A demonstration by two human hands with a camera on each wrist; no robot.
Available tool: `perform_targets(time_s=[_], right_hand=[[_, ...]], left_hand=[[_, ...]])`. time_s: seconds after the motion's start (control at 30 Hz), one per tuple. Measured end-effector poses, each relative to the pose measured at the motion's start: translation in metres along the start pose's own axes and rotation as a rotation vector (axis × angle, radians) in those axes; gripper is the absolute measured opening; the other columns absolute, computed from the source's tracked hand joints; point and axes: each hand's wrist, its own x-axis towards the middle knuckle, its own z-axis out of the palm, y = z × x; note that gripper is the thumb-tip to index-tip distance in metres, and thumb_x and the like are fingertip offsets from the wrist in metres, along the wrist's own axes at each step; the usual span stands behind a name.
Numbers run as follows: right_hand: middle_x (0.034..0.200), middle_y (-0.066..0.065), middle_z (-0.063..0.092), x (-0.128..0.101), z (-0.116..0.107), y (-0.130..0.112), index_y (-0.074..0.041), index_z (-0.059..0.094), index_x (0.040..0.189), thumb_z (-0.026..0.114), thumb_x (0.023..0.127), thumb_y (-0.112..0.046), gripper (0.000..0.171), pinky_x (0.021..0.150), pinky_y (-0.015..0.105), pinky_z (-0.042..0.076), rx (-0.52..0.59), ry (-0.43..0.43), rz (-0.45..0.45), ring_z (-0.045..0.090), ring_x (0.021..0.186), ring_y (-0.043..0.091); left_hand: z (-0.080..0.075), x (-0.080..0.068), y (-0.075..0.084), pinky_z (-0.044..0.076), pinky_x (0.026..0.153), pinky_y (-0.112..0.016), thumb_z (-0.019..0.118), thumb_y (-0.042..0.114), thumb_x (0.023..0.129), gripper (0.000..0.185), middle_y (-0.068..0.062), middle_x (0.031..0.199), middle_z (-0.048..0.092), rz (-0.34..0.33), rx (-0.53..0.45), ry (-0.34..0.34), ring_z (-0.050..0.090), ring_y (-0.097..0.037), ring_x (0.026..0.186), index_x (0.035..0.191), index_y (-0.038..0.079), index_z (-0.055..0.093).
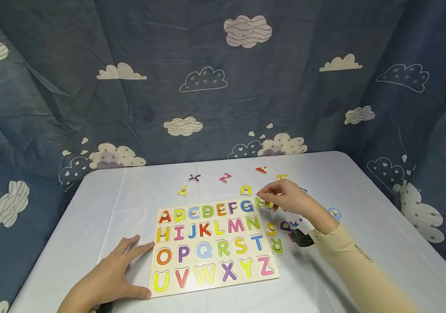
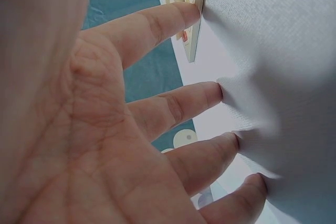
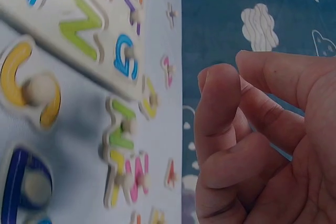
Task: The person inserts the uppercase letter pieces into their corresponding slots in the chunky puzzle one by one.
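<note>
Wooden puzzle board (image 1: pixel 212 243) reads A–Z; left hand (image 1: pixel 107 278) steadies edge

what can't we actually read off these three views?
- Whether the right hand holds a loose letter: in the head view its fingers cover the spot; the right wrist view shows curled fingers pinching nothing visible.
- Loose letters beside the puzzle board: several are hidden behind the right hand and sleeve.
- Left wrist view: the left hand fills the frame, so only the board edge shows.
</note>
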Motion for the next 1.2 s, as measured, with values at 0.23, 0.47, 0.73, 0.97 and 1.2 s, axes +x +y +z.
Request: perform_targets(time_s=[0.23,0.47,0.73,0.97,1.2], right_hand=[[0.100,0.015,0.075,-0.012,-0.017,0.012,-0.005,0.076,0.125,0.072,0.104,-0.035,0.037,0.059,0.029,0.047,-0.025,0.015,0.058,0.069,0.073,0.022],[0.104,0.013,0.076,-0.011,-0.029,0.023,-0.005,0.075,0.130,0.073,0.103,-0.039,0.043,0.062,0.029,0.049,-0.040,0.029,0.100,0.068,0.077,0.023],[0.105,0.016,0.075,0.009,-0.032,0.022,-0.004,0.074,0.130,0.071,0.105,-0.037,0.042,0.061,0.028,0.046,-0.013,0.016,0.091,0.068,0.078,0.023],[0.096,0.013,0.075,0.021,-0.041,0.033,-0.002,0.072,0.131,0.070,0.105,-0.043,0.049,0.062,0.028,0.046,-0.029,0.037,0.125,0.068,0.081,0.025],[0.101,0.014,0.077,0.014,-0.064,0.056,-0.001,0.069,0.133,0.067,0.106,-0.046,0.052,0.063,0.031,0.048,-0.055,0.062,0.154,0.068,0.080,0.020]], left_hand=[[0.000,0.000,0.000,0.052,0.099,-0.077,0.100,0.065,0.053,0.117,-0.026,0.166,0.042,-0.002,0.010,0.005,0.042,-0.063,0.146,0.155,0.029,0.058],[-0.002,0.000,0.000,0.053,0.099,-0.075,0.100,0.066,0.053,0.117,-0.026,0.166,0.042,-0.010,0.019,0.004,0.044,-0.062,0.145,0.155,0.028,0.058],[0.000,-0.001,0.001,0.052,0.100,-0.076,0.099,0.067,0.053,0.116,-0.025,0.166,0.042,0.001,0.015,0.009,0.043,-0.062,0.146,0.155,0.030,0.058],[-0.001,0.001,0.002,0.051,0.101,-0.076,0.100,0.066,0.053,0.117,-0.024,0.167,0.041,-0.010,0.008,-0.001,0.040,-0.062,0.148,0.156,0.031,0.057],[-0.001,0.001,0.001,0.053,0.100,-0.074,0.099,0.066,0.053,0.117,-0.024,0.167,0.041,-0.010,0.017,-0.003,0.043,-0.061,0.146,0.156,0.030,0.057]])
